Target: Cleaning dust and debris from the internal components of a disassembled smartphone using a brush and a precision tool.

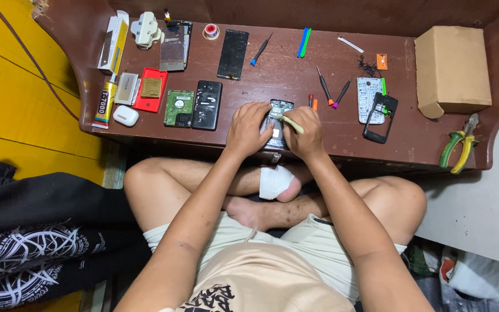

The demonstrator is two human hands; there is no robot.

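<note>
An opened phone (pixel 276 118) lies on the brown worktop (pixel 295 69), grey innards exposed. The left hand (pixel 248 128) grips its edge; the right hand (pixel 304 136) pinches a pale yellow-green pry tool (pixel 290 123).

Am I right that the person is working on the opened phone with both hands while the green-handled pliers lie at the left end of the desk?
Not quite. The head view shows the pliers at the right end of the desk, not the left. The rest holds: the left hand and right hand are both on the opened phone.

red case (pixel 150 89), green-yellow pliers (pixel 458 148), brown table (pixel 284 72).
</note>
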